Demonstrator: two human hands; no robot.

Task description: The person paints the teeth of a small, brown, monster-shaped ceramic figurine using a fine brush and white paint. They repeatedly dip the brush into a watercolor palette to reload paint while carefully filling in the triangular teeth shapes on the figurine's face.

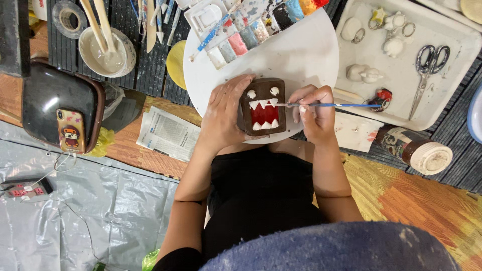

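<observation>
Brown clay figure (262, 107): a flat rectangular block with a monster face, seen from the head view. It rests at the near edge of the round white board (301, 55), held from its left side by the left hand (224, 113), whose fingers wrap closed around the block's edge. The right hand (315, 111), just right of the figure, is pinched closed around a thin blue-handled brush (321, 105); the brush tip touches the upper row of teeth.

Progress, as judged: the brown body, red mouth interior and two white eyes appear painted. Both tooth rows show white; the brush works on the upper row, so detail painting appears late-stage. Whether any coat is wet cannot be told.

Clearance: beyond the hands, the paint palette (251, 30) sits at the board's far edge, well apart. Right of the right hand, a white tray (452, 80) with scissors (428, 68) lies close; a capped jar (416, 149) lies near the right elbow side. Left of the left hand, folded newspaper (165, 133) lies near. Open board surface remains beyond the figure.
</observation>
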